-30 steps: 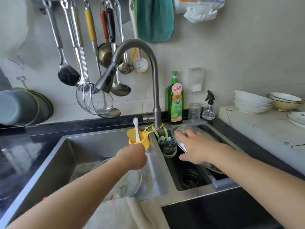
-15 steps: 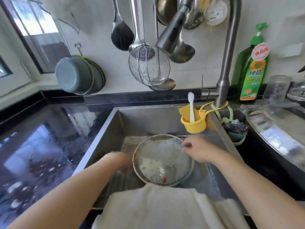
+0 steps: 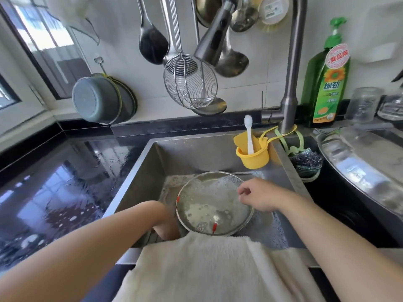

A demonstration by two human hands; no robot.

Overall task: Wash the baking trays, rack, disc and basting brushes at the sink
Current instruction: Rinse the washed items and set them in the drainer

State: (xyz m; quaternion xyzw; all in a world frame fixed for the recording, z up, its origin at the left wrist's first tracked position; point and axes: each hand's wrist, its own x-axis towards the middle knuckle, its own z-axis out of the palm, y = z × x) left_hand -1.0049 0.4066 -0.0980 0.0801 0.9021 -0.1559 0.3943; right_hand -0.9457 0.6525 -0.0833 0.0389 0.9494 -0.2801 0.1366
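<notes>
A round steel tray (image 3: 214,203) full of suds sits tilted in the left sink basin (image 3: 181,158), above soapy water. Two small red tips (image 3: 214,228) show at its rim; I cannot tell what they belong to. My right hand (image 3: 258,198) has curled fingers on the tray's right rim. My left hand (image 3: 166,226) reaches down beside the tray's left edge, its fingers hidden behind it. A large steel tray (image 3: 359,164) leans in the right basin. A white brush (image 3: 248,136) stands in a yellow cup (image 3: 253,159) on the divider.
A folded cream towel (image 3: 196,264) drapes over the sink's front edge. The faucet head (image 3: 212,38) hangs over the left basin among hanging ladles and a wire skimmer (image 3: 189,83). A green soap bottle (image 3: 329,83) stands behind. The black counter (image 3: 54,188) at left is wet.
The view swung left and down to the left basin. My right hand left the large tray and came to the round tray's rim. My left hand dropped from the yellow cup into the sink.
</notes>
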